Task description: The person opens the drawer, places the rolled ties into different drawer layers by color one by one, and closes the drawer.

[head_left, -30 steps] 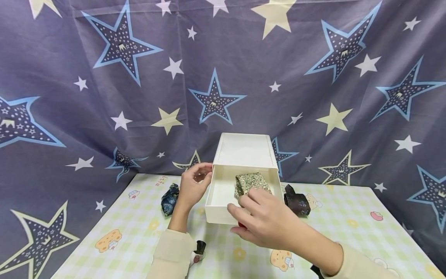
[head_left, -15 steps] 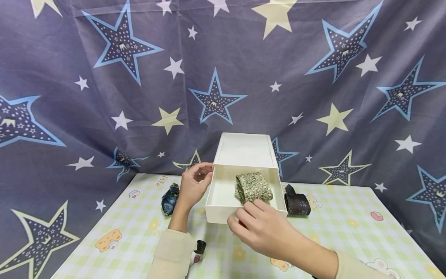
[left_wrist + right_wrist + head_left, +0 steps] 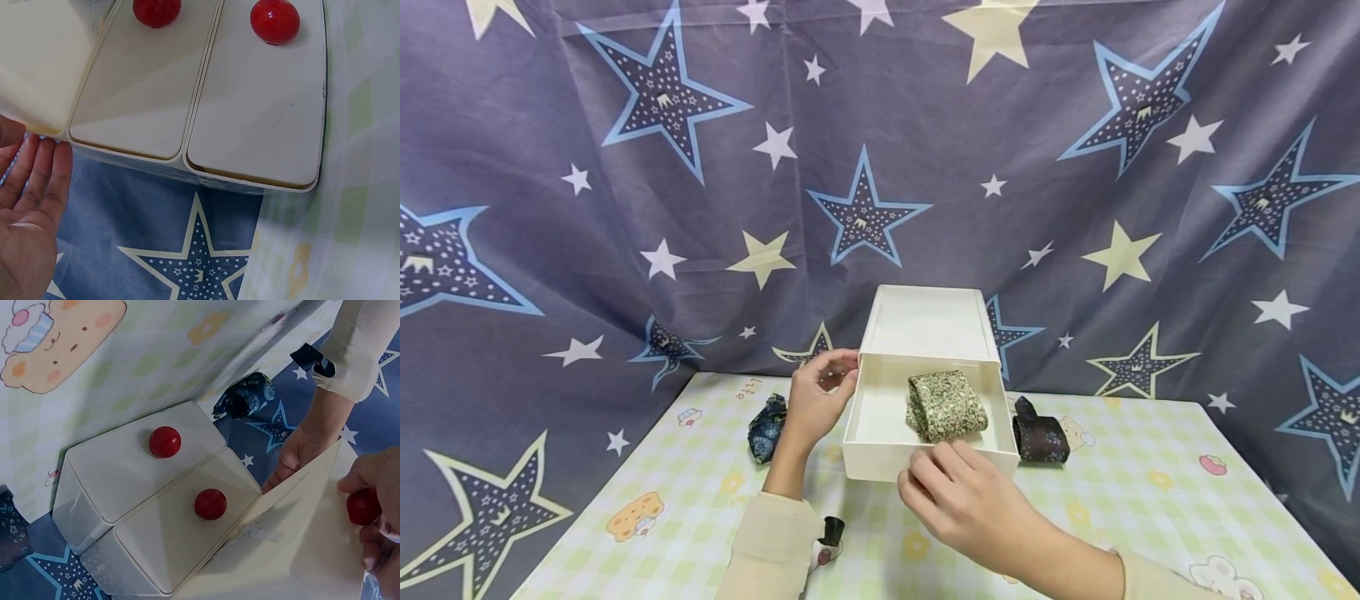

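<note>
Left sleeve [image 3: 775,533]: cream, lying partly over a small black-and-white piece [image 3: 826,540] on the near tabletop, so that only its end shows.
Right hand [image 3: 968,504]: drawn lower and nearer than a second ago, when its fingers covered part of the floral roll; thumb and fingers are closed round the red knob [image 3: 364,506] of the open drawer, with no gap visible.
What the right hand hides: part of the drawer front and, from the head view, the knob, which showed as a sliver of red earlier.
Open drawer [image 3: 871,462]: pulled out about as far as before.
Green floral roll [image 3: 947,406]: inside that drawer, toward its right side, unmoved and now in full sight.
Left hand [image 3: 822,400]: unchanged, fingers extended and touching the left edge of the cabinet, gripping nothing that shows.
Cabinet [image 3: 928,321]: white, three drawers in a stack, the top one out, the two lower drawers [image 3: 178,550] shut.
Knobs: three, all red, one per drawer.
Dark blue roll [image 3: 767,429]: on the table beyond the left wrist, partly behind it.
Dark maroon roll [image 3: 1041,437]: just beside the drawer, on its right.
Tablecloth [image 3: 692,483]: green check with bear prints.
Backdrop [image 3: 985,225]: star-print cloth behind everything.
</note>
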`<state>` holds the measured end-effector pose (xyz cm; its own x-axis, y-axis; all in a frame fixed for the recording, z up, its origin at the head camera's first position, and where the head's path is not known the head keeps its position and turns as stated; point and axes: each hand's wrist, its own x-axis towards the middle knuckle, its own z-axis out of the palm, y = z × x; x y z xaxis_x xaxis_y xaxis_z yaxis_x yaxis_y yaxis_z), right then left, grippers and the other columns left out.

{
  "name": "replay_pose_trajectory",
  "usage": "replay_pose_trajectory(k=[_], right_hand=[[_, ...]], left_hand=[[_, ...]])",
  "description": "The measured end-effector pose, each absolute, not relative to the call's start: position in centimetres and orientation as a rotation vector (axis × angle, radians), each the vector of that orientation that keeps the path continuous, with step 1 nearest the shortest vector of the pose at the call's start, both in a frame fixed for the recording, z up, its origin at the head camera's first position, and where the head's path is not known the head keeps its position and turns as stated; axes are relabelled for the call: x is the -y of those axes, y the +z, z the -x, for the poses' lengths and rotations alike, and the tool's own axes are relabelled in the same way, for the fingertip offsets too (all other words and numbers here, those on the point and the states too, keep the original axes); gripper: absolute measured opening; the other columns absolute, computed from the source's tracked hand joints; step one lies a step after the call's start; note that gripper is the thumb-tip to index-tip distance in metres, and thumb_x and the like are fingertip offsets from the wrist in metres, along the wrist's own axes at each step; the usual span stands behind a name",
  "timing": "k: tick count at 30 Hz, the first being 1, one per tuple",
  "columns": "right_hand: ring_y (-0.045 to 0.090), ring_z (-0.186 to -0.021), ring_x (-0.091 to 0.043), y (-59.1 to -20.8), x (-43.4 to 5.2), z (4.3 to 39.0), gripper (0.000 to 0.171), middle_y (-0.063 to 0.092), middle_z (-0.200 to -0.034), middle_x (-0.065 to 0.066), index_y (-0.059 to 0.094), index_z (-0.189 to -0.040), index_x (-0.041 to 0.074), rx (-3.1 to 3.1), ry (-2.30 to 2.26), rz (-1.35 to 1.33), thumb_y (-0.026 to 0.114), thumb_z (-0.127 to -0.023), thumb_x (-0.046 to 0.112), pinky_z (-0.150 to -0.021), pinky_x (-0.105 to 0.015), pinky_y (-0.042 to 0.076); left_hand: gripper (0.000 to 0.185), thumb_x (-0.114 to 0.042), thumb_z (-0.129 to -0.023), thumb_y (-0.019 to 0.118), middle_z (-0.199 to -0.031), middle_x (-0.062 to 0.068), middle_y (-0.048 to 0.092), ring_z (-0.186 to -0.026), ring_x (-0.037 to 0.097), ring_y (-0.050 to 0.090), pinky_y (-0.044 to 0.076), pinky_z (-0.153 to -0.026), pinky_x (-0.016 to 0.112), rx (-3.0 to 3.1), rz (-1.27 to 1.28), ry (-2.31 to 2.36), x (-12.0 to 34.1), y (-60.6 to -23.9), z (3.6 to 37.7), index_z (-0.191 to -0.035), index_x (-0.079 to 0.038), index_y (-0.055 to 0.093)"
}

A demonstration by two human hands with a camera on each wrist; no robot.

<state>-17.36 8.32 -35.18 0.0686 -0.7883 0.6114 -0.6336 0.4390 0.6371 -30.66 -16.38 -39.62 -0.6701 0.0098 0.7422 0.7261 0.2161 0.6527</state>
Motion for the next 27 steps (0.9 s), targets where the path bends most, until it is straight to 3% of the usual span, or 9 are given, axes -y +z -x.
replay_pose_trajectory(k=[5,13,22,27], right_hand=[[0.056,-0.074,-0.021,-35.1,-8.1,17.3,0.029,0.059,-0.086,-0.008,0.065,-0.091,0.004,1.595,-0.188,-1.236,0.04,-0.104,-0.003,-0.065,-0.028,0.048],[0.057,-0.072,-0.019,-34.6,-7.8,17.3,0.028,0.06,-0.083,-0.009,0.066,-0.088,0.001,1.522,-0.203,-1.227,0.042,-0.102,-0.005,-0.066,-0.026,0.051],[0.056,-0.071,-0.019,-34.5,-7.7,17.4,0.028,0.06,-0.084,-0.009,0.066,-0.088,0.0,1.514,-0.201,-1.24,0.042,-0.101,-0.005,-0.063,-0.025,0.048],[0.057,-0.072,-0.019,-34.2,-7.7,17.5,0.028,0.061,-0.084,-0.01,0.067,-0.088,0.0,1.509,-0.215,-1.236,0.042,-0.099,-0.006,-0.064,-0.025,0.05]], left_hand=[[0.025,0.007,-0.09,0.071,-0.1,0.012,0.075,-0.086,0.017,0.071,0.059,-0.076,0.028,1.884,0.657,-1.493,16.3,-39.6,30.6,-0.114,-0.002,0.073],[0.024,0.013,-0.089,0.068,-0.097,0.022,0.073,-0.083,0.026,0.07,0.06,-0.074,0.042,1.895,0.65,-1.471,15.7,-38.3,29.2,-0.112,0.009,0.07],[0.025,0.007,-0.09,0.071,-0.099,0.016,0.074,-0.085,0.017,0.07,0.058,-0.076,0.025,1.886,0.656,-1.495,16.2,-39.6,30.5,-0.114,0.0,0.073],[0.024,0.004,-0.091,0.071,-0.099,0.012,0.075,-0.085,0.017,0.07,0.059,-0.076,0.025,1.865,0.681,-1.505,16.4,-39.8,30.8,-0.113,-0.004,0.074]])
